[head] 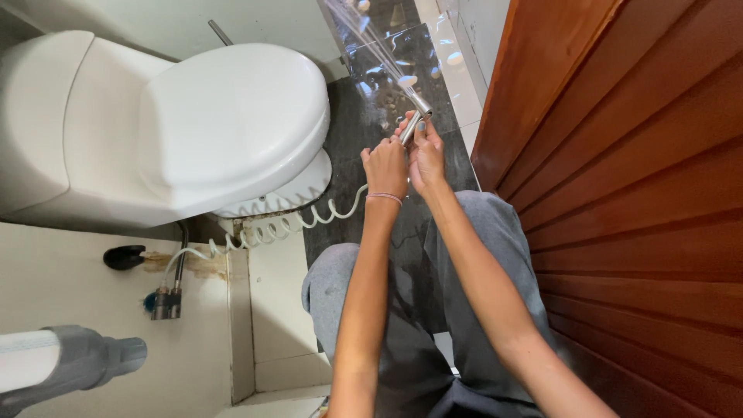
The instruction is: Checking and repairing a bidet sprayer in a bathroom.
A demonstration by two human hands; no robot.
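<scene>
A wooden door point(635, 193), reddish brown with slanted slats, fills the whole right side of the room. Next in bulk is the white toilet point(155, 131) on the left, its lid shut, so nothing of the bowl or what it may hold can be seen. Between the two runs a strip of dark, wet-looking floor tile point(364, 116). The person sits or crouches over it in grey trousers point(410, 325), both bare arms stretched forward.

A white coiled hose point(286, 224) loops from a metal valve point(166, 302) low on the pale wall, passes under the toilet's rim and rises toward the hands. A roll of paper point(31, 360) on a grey holder juts in at the lower left corner.

The left hand point(385, 166), a thin pink band at the wrist, is curled shut around the lower part of a metal spray nozzle point(412, 128). The right hand point(426, 155) lies touching it, fingers pinching the nozzle's slim silver stem just below the head. The nozzle is held above the dark tile, just right of the toilet's front edge, and a clear jet of water point(371, 42) shoots from it toward the far wall.
</scene>
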